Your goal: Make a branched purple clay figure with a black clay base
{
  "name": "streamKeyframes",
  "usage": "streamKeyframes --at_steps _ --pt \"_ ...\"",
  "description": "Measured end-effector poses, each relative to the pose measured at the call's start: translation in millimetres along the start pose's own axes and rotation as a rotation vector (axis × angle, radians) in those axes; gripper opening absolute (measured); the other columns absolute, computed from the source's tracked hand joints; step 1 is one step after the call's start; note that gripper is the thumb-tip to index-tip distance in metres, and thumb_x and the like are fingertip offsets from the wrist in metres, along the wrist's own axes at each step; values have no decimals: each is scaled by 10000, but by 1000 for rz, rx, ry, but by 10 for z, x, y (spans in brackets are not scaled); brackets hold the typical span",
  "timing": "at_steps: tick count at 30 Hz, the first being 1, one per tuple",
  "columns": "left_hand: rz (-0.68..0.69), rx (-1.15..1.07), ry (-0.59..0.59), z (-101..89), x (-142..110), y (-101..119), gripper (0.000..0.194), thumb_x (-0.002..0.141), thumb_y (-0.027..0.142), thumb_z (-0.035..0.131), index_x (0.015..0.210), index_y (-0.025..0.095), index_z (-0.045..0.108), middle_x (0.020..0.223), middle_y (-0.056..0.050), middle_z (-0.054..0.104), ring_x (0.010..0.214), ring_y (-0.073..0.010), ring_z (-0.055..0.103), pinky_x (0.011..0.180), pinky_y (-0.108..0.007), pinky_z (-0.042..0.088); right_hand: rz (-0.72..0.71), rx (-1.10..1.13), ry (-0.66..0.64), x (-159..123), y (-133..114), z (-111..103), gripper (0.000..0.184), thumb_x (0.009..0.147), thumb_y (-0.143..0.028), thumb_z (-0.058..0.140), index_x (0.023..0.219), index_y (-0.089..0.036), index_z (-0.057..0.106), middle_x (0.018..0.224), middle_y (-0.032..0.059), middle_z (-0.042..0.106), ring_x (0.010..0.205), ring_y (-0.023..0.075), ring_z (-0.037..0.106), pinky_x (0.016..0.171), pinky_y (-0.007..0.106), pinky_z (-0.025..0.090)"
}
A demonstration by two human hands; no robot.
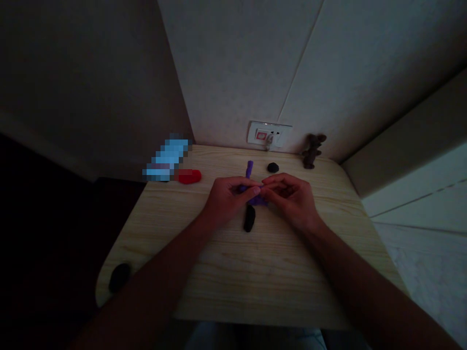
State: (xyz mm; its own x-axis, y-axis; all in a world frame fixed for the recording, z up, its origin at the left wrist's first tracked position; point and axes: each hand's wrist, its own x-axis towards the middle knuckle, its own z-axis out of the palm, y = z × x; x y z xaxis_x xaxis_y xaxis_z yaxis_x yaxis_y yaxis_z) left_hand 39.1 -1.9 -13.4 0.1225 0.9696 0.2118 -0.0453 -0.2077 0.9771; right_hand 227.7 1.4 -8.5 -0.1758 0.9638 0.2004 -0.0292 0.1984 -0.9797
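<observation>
My left hand (229, 195) and my right hand (295, 198) meet at the middle of the table, fingertips nearly touching. Both are closed in a pinch on a piece of purple modelling clay (260, 200), which the fingers partly cover. A thin purple stick-like part (249, 168) points away toward the wall; whether it is joined to the rest cannot be seen. Just below the fingertips lies an elongated black lump (249, 218), seemingly of clay too. Beyond my right hand sits a small round black lump (273, 167).
On the wooden table (255, 277) a brown figure (312, 151) stands at the back right. A red oblong piece (189, 176) lies back left, beside a blurred-out bright screen (168, 159). A black disc-like lump (120, 277) is near the left edge. Behind is a wall socket (269, 134).
</observation>
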Motion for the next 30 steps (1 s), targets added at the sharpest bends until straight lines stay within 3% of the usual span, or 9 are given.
streamKeyframes --at_steps 7,13,19,30 --pt "-13 -30 12 -5 12 9 109 781 277 833 849 192 841 852 -57 829 755 -174 761 727 -289 618 -41 -30 -21 -30 4 21 251 792 -349 909 1001 -240 822 903 43 832 798 197 789 808 383 678" --pt "-31 -45 -1 4 13 3 142 766 297 845 859 190 842 850 -57 824 765 -178 761 746 -304 628 -44 -34 37 -15 7 23 202 769 -352 921 910 -245 823 839 30 818 743 179 766 737 342 661" --pt "-68 -95 43 -8 16 15 323 709 322 908 992 183 840 889 -63 811 810 -182 753 764 -313 635 -23 -61 78 4 -8 -8 200 786 -379 894 914 -240 829 805 30 806 696 173 738 677 330 635" --pt "-78 -113 66 0 23 8 313 685 289 921 954 161 822 875 -63 801 823 -193 765 790 -333 653 17 -29 16 -13 10 16 252 770 -433 908 895 -233 817 838 35 819 744 185 762 729 335 642"
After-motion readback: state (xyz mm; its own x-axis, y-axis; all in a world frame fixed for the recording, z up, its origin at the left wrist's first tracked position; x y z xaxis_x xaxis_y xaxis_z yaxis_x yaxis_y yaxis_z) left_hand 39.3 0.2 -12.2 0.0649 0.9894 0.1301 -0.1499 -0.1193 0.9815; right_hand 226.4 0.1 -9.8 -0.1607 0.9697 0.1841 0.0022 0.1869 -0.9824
